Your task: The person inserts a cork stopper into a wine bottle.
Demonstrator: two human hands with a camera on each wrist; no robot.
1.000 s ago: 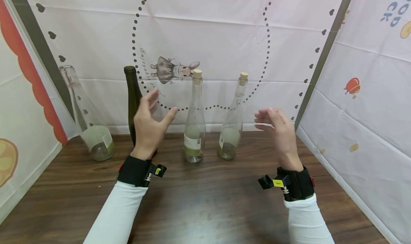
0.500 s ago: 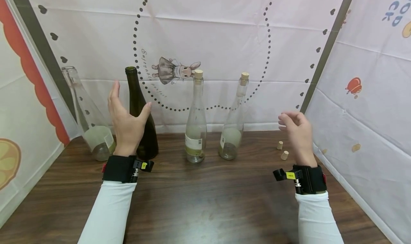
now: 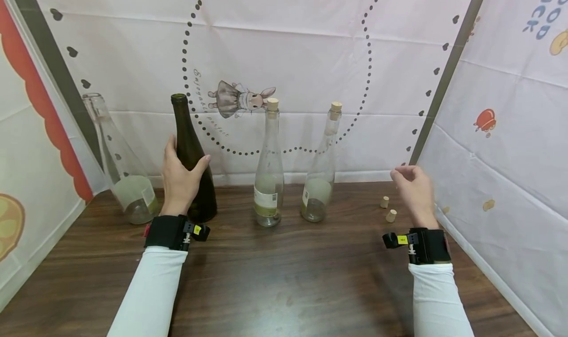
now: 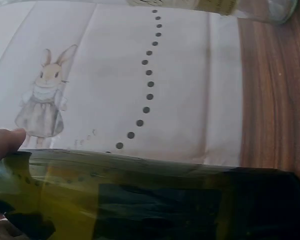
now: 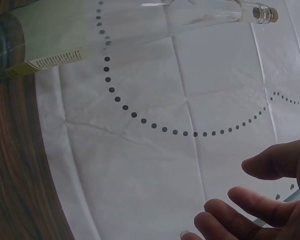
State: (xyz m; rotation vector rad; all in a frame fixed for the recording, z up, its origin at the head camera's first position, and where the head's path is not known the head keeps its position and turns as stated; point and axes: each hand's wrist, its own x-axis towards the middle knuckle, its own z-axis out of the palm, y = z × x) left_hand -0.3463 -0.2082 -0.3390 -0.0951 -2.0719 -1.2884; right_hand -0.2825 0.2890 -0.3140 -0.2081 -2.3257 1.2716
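My left hand [image 3: 186, 155] grips a dark green bottle [image 3: 184, 117] with no stopper, thumb on its right side and fingers round the far left. In the left wrist view the green bottle [image 4: 155, 200] fills the lower part, with a fingertip [image 4: 5, 142] against it. My right hand [image 3: 406, 178] hovers at the right, fingers loosely curled and holding nothing, just above and right of two loose corks [image 3: 388, 209] on the table. The right wrist view shows its relaxed fingers [image 5: 260, 200] empty.
Two clear corked bottles [image 3: 268, 179] [image 3: 320, 179] stand mid-table at the back. A clear uncorked bottle [image 3: 126, 174] stands at the far left. Printed fabric walls [image 3: 497, 145] close in the brown wooden table [image 3: 284, 278] on three sides.
My left hand moved left from the middle and closed round the green bottle. My right hand swung right and lowered toward the corks, uncovering them.
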